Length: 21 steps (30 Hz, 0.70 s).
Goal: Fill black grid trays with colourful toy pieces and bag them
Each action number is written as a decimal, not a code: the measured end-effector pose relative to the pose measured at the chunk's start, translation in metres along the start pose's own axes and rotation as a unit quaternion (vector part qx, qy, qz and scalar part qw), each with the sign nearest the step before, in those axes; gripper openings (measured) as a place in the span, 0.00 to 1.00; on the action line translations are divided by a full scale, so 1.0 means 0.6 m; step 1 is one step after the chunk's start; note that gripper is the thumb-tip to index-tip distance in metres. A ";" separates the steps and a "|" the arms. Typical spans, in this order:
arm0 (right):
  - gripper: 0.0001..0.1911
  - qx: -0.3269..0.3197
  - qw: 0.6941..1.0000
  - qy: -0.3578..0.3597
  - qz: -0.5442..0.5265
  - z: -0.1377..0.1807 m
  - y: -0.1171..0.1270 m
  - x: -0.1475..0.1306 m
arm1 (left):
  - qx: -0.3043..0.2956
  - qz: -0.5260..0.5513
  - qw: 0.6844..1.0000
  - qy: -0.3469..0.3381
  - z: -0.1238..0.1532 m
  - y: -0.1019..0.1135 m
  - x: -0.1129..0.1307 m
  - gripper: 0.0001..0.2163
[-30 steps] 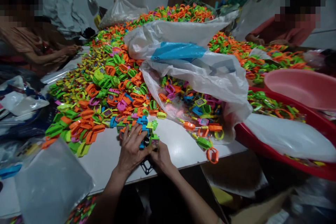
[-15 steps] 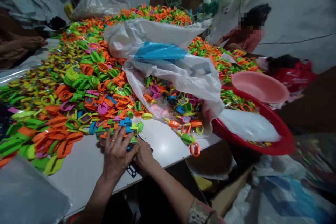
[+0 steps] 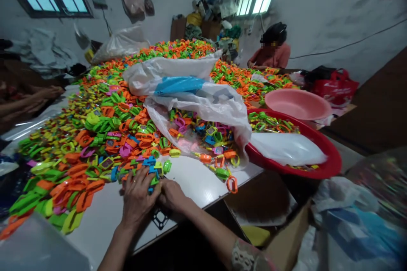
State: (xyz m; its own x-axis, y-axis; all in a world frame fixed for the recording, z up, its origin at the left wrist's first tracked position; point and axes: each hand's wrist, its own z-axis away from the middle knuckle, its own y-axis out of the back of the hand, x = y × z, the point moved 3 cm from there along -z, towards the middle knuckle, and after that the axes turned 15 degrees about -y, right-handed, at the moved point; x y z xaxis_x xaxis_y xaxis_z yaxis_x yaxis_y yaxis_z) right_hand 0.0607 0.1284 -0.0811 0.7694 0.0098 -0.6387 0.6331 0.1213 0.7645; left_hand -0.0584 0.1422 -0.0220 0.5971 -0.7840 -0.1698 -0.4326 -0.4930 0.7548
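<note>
A huge heap of small plastic toy rings [image 3: 104, 123] in orange, green, yellow, blue and pink covers a white table [image 3: 197, 180]. My left hand [image 3: 137, 197] lies on a small cluster of blue and green pieces [image 3: 152, 168] at the table's near edge, fingers spread over them. My right hand [image 3: 172, 195] rests beside it, fingers curled against the same cluster. A black lattice piece [image 3: 159, 219] shows at the table edge just under my hands.
A torn white and blue plastic sack [image 3: 190, 93] spills pieces mid-table. A red basin [image 3: 329, 168] with a pink bowl [image 3: 297, 103] sits at the right. One person sits at the far end [image 3: 271, 53]; another's hands [image 3: 47, 93] work at the left. A cardboard box [image 3: 282, 245] stands below.
The camera has tilted up and turned right, showing windows and the far wall. My two hands stay pressed on the same cluster of pieces at the table edge.
</note>
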 end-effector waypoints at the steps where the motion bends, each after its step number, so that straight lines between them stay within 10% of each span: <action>1: 0.12 -0.014 1.000 0.026 -0.006 0.003 0.022 0.010 | 0.002 0.004 1.000 0.001 0.000 0.001 0.002 0.09; 8: 0.16 0.104 0.949 -0.160 0.251 -0.042 0.194 0.117 | 0.006 0.026 1.000 -0.008 0.012 0.013 0.022 0.10; 17: 0.08 0.047 0.960 0.072 0.266 0.057 0.069 0.092 | -0.037 0.015 0.999 -0.006 -0.007 0.024 0.029 0.19; 21: 0.10 0.087 0.974 -0.036 0.207 0.084 0.090 0.107 | -0.090 0.045 0.995 -0.030 -0.023 0.013 0.022 0.19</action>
State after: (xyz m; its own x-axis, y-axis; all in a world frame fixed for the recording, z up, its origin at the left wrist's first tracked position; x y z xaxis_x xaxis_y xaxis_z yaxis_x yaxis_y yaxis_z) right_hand 0.1486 0.0853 -0.0766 0.9619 -0.0488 -0.2690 0.2667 -0.0487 0.9625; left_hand -0.0444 0.1331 -0.0099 0.5177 -0.8456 -0.1300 -0.3519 -0.3489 0.8686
